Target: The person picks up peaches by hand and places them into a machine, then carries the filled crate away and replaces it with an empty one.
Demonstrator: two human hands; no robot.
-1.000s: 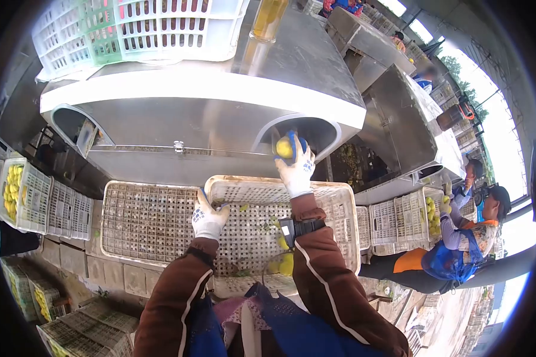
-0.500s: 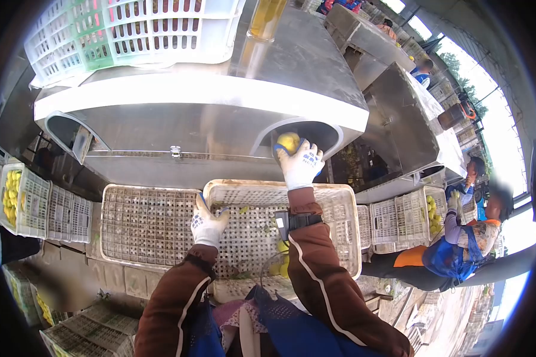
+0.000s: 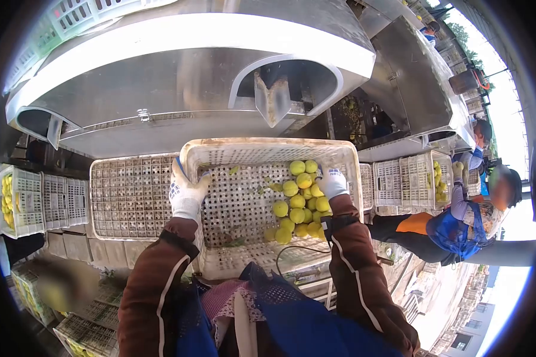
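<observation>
A white plastic crate (image 3: 220, 259) sits in front of me, with several yellow-green fruits (image 3: 298, 201) gathered in its right half and some leaf bits on its slotted floor. My left hand (image 3: 186, 189), in a white glove, is closed on the crate's left wall, the thumb inside. Near the right wall, my gloved right hand (image 3: 333, 181) is beside the fruits; its fingertips are hard to see. Beyond the crate, a metal chute (image 3: 273, 101) sticks out of the round opening of a steel machine (image 3: 190, 77).
An upturned or empty-looking crate (image 3: 134, 196) adjoins on the left. Stacked crates of fruit stand far left (image 3: 21, 202) and right (image 3: 423, 178). A co-worker (image 3: 458, 232) in a blue apron is at the right. A thin cable loop (image 3: 280, 253) hangs at the crate's near edge.
My right hand has left the chute opening and come down to the crate's right side. More fruits show in the crate. My left hand has shifted left onto the crate's wall.
</observation>
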